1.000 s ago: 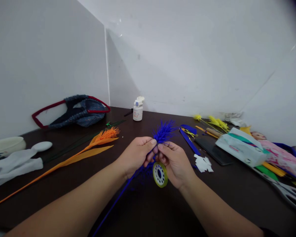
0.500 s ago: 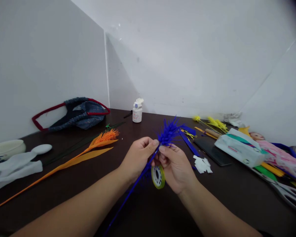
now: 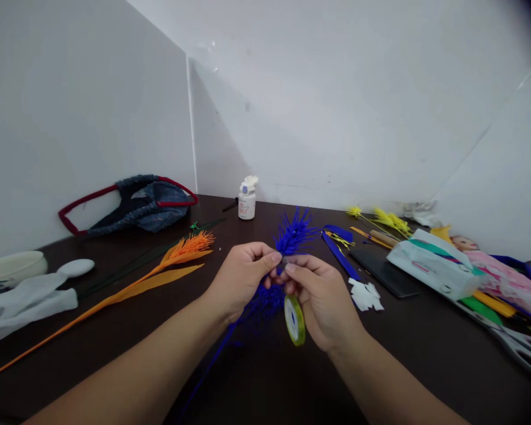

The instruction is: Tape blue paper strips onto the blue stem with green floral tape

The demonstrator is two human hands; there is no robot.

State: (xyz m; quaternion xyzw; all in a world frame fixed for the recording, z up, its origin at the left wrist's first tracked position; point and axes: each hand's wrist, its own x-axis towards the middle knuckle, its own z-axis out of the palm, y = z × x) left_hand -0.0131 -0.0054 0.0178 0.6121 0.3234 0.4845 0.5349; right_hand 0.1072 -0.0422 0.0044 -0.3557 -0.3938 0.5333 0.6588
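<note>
I have the left hand [image 3: 245,280] pinched closed on the blue spike [image 3: 294,234] under its bristly head, above the tabletop [image 3: 327,383], and the right hand [image 3: 321,292] closed on the tape roll [image 3: 299,326], apparently a taping step, calling for a steady left pinch.

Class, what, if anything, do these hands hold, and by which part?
The left hand pinches the blue artificial wheat stalk just below its bristly head. The right hand is close beside, above a tape roll; what it grips cannot be told.
</note>
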